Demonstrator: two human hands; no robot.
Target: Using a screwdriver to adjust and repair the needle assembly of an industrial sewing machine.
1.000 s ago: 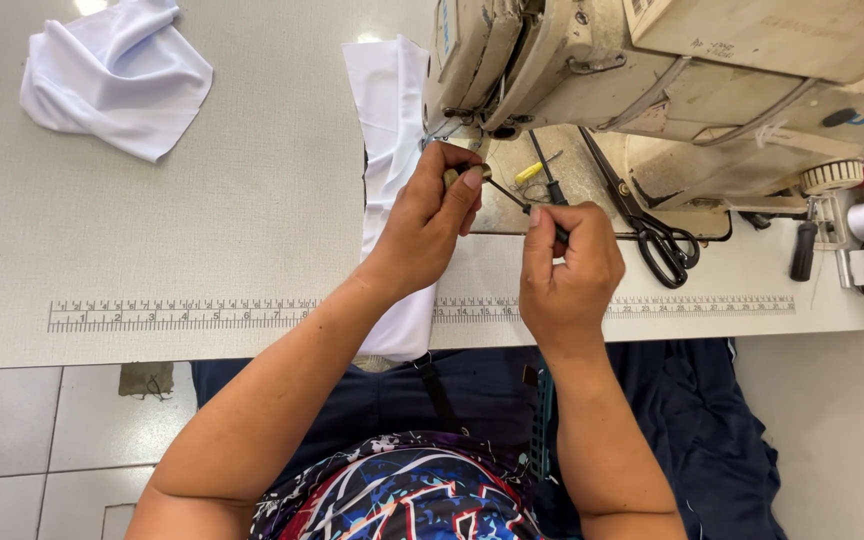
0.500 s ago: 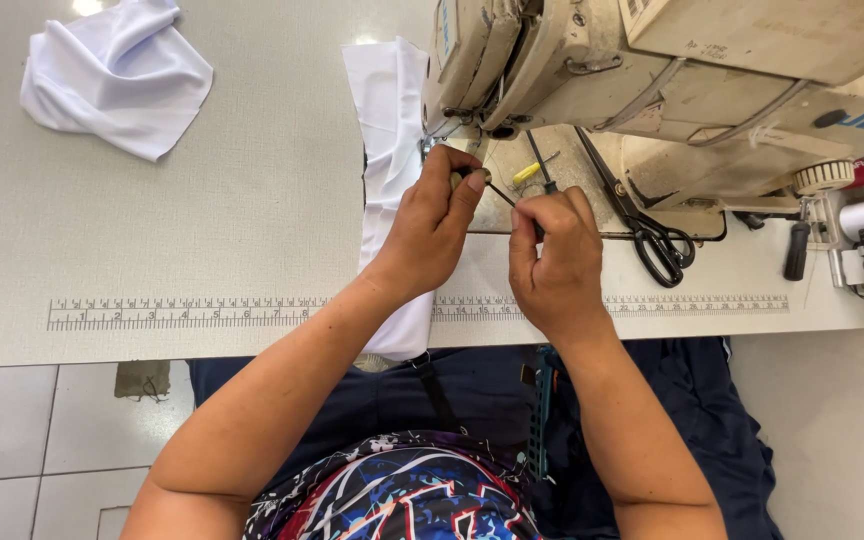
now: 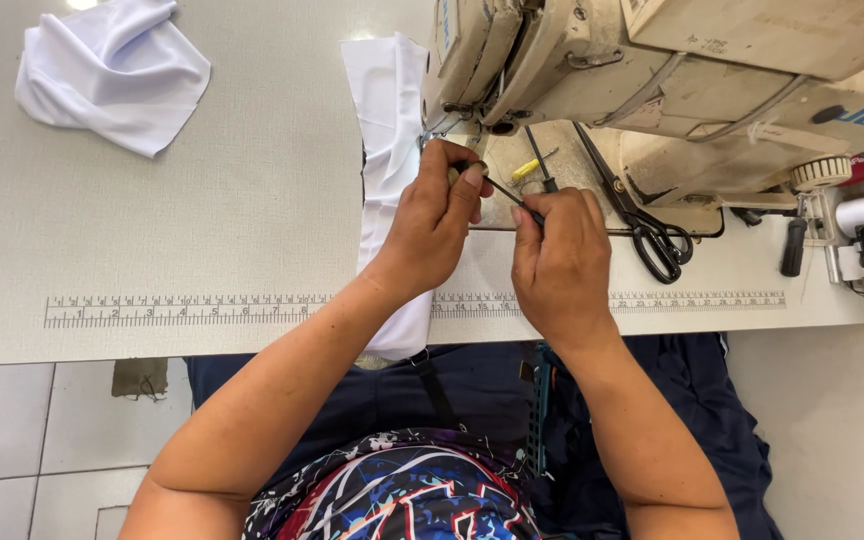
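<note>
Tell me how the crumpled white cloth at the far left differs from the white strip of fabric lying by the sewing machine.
The crumpled white cloth is bunched and folded into a loose heap, while the white fabric strip lies long and mostly flat. The cloth sits alone on the table, far from both hands; the strip runs under the left hand and hangs over the table's near edge. Both are plain white fabric.

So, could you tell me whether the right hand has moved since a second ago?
Yes. The right hand has slid left along the table's printed ruler, away from the black scissors and closer to the left hand.
</note>
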